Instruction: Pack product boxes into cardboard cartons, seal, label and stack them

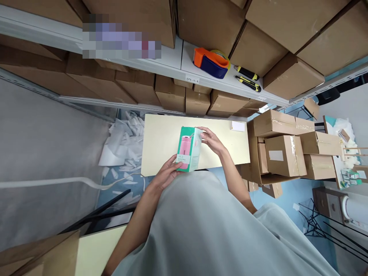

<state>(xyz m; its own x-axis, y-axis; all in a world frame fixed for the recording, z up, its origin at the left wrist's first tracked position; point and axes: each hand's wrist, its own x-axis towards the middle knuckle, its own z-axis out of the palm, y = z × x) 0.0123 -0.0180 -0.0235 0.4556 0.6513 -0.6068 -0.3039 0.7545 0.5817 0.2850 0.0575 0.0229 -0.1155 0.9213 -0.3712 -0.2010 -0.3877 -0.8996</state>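
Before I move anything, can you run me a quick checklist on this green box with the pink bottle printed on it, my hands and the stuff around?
1. Left hand on the green printed box: ok, thumb over its lower front, near the corner.
2. Right hand at the box: ok, fingers at its upper right edge.
3. Box flaps fully shut: cannot tell from this angle.
4. Small white box apart from the printed box: ok, at the table's far right corner.
5. Tape dispenser put down: ok, on the shelf.
6. Utility knife blades retracted: cannot tell, too small.
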